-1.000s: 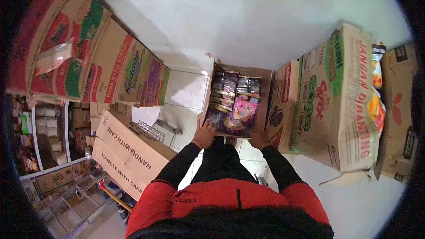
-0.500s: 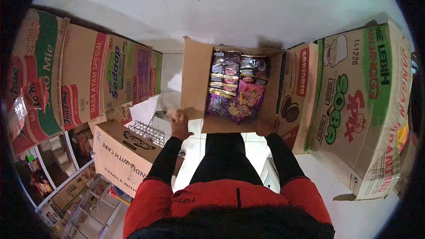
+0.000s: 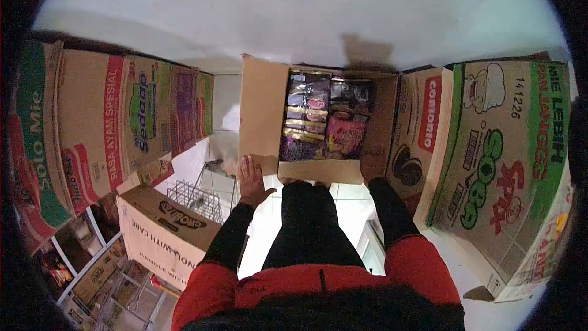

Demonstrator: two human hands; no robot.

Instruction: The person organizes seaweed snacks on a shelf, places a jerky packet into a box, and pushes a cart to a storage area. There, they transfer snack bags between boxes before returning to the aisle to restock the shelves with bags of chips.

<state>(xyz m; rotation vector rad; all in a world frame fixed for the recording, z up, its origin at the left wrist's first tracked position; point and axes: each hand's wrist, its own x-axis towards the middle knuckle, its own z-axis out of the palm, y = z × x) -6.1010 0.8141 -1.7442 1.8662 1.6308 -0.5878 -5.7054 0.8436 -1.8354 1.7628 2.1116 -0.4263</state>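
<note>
An open cardboard box (image 3: 263,110) stands in the middle, its left flap folded outward. Inside it lie several dark shiny packets (image 3: 309,95) with gold edges and a pink-purple packet (image 3: 346,133). My left hand (image 3: 252,182) rests against the lower part of the left flap, palm flat and fingers stretched. At the box's lower right corner is my right hand (image 3: 372,164), dim in shadow, and the pose of its fingers is unclear.
Cardboard boxes (image 3: 144,104) line the left side, and a Coriorio box (image 3: 432,113) and a Spix Soba box (image 3: 484,165) stand on the right. A Growbits box (image 3: 177,217), a wire basket (image 3: 196,199) and shelving (image 3: 76,239) are at lower left. A wall (image 3: 294,12) is behind.
My left hand has moved onto the left flap and lies flatter. The front flap now shows wider below the packets. The camera view has shifted slightly, and my right hand has risen a little.
</note>
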